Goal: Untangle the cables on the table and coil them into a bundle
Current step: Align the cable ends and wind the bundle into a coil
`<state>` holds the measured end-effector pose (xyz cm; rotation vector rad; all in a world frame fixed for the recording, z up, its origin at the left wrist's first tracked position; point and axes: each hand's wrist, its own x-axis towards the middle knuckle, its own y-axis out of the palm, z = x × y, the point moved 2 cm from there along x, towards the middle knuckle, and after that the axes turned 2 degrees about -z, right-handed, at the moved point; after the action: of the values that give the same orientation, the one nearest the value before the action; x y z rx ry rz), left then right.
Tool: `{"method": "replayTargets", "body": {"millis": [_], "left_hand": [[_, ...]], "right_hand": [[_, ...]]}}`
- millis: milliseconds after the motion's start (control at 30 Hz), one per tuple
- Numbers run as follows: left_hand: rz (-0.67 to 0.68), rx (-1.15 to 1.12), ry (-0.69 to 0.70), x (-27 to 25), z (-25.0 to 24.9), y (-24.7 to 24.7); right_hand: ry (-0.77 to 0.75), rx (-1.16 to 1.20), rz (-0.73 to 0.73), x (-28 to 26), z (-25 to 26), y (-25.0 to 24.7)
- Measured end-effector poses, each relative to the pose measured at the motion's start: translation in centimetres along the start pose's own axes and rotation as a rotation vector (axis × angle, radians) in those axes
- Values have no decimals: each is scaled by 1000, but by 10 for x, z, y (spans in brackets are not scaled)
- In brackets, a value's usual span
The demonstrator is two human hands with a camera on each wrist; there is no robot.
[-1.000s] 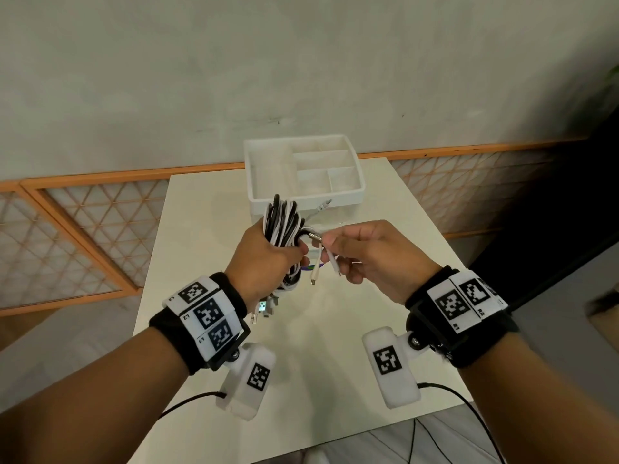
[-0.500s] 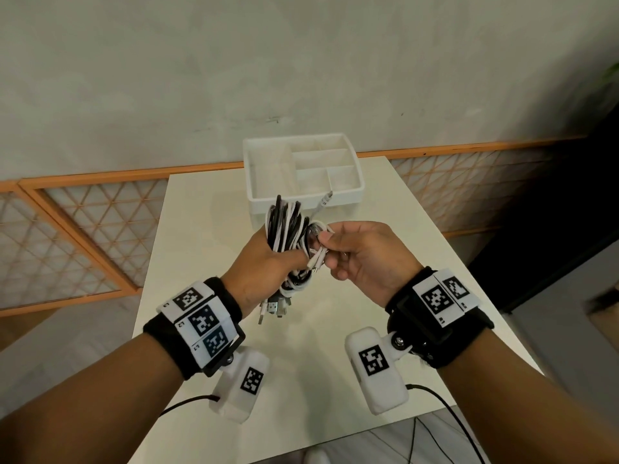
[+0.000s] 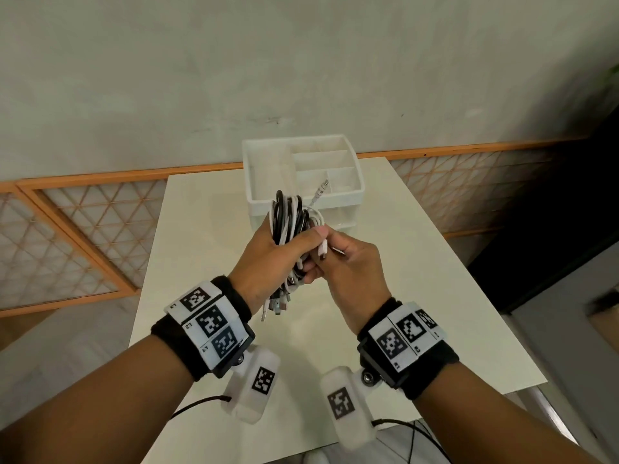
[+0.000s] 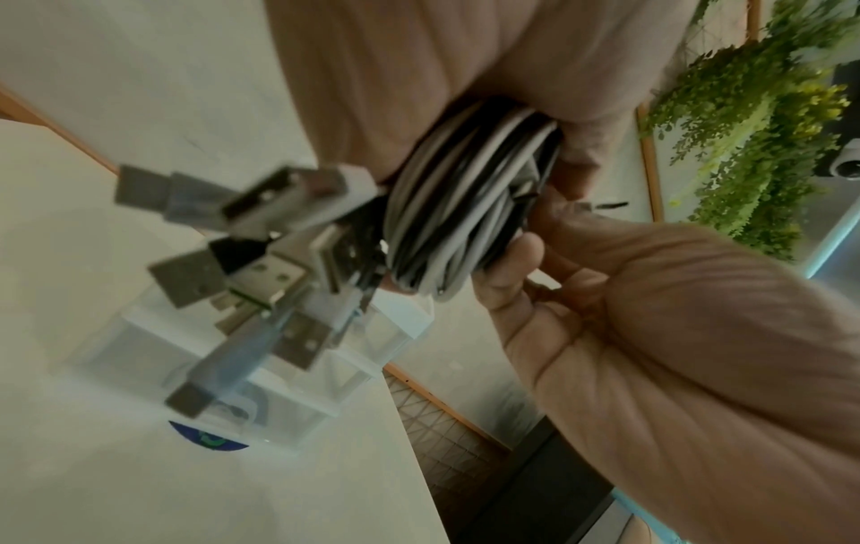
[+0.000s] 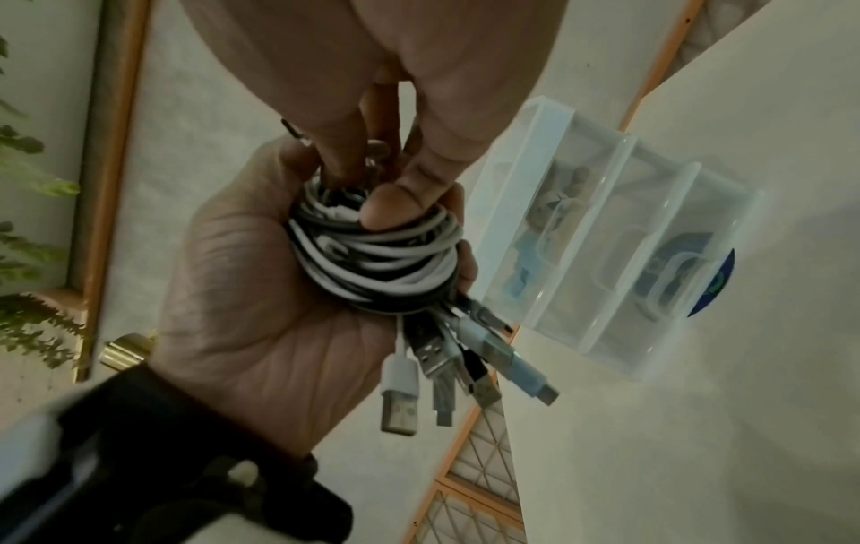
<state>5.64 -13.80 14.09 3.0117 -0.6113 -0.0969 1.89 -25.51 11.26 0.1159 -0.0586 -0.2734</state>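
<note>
The left hand (image 3: pixel 268 259) is clenched around the coiled bundle of black and white USB cables (image 3: pixel 291 222), held upright above the table (image 3: pixel 418 262) just in front of the white compartmented organiser (image 3: pixel 355 192), while the right hand (image 3: pixel 348 262) pinches a white connector end (image 3: pixel 323 247) against the coil's side. To finish well, I judge that this end should be tucked under a wrap while the left fist stays tight, so the loops cannot spring apart. Where the right fingertips sit inside the coil is hidden, and the dangling plugs (image 5: pixel 442 364) blur in the left wrist view.
</note>
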Motion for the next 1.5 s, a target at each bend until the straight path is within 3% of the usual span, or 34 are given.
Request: {"method": "replayTargets", "body": {"millis": [133, 300, 700, 900, 1000, 1067, 1133, 1233, 1333, 1500], "left_hand": [[-32, -28, -25, 2, 0, -3], [-62, -65, -64, 5, 3, -9], [-1, -45, -45, 1, 5, -4], [36, 98, -19, -4, 7, -3], [27, 123, -4, -6, 1, -2], [34, 110, -8, -5, -1, 0], [37, 57, -48, -6, -2, 4], [15, 19, -102, -5, 1, 6], [-46, -85, -134, -2, 2, 3], [-72, -157, -108, 0, -1, -2]], "right_hand": [[4, 13, 135, -1, 3, 0], [124, 269, 293, 3, 12, -7], [-175, -203, 112, 1, 9, -13], [-217, -382, 174, 3, 7, -22], [-147, -390, 109, 12, 14, -36], [-50, -304, 105, 18, 22, -45], [25, -109, 201, 21, 30, -49], [69, 96, 257, 22, 39, -45], [76, 130, 151, 20, 37, -46], [4, 34, 204, 3, 30, -35]]}}
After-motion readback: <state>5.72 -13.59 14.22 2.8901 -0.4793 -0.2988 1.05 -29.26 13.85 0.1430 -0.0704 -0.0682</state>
